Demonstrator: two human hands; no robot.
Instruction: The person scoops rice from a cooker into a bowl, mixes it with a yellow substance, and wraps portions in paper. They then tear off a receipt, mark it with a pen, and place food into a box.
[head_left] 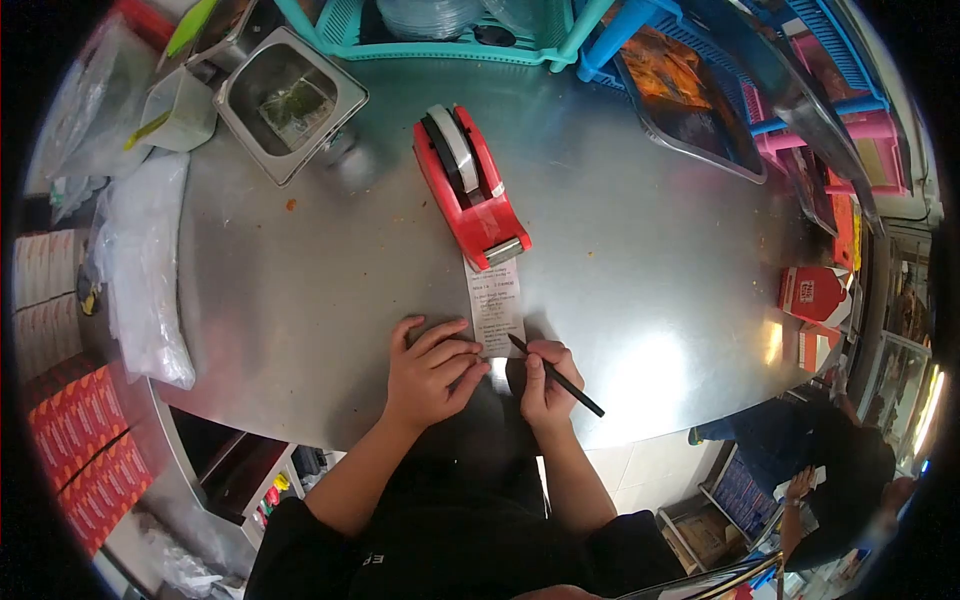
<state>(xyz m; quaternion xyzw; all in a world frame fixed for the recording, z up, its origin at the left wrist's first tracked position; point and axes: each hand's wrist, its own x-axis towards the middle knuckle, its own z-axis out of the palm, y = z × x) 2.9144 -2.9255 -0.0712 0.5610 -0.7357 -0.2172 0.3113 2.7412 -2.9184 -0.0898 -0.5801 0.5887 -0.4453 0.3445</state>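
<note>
A printed paper slip (497,305) lies on the steel table (330,300), its top end at the front of a red tape dispenser (470,190). My left hand (434,374) rests beside the slip with its fingers apart, fingertips at the slip's lower left edge. In my right hand (548,385) is a black pen (560,377), gripped between thumb and fingers. The pen's tip touches or hovers just over the lower right part of the slip; which one cannot be told.
Metal container (290,105) and plastic bags (145,260) are at the left. Teal basket (440,48) stands at the back, metal tray (690,110) and red box (812,294) at the right. Another person (820,450) is at the lower right.
</note>
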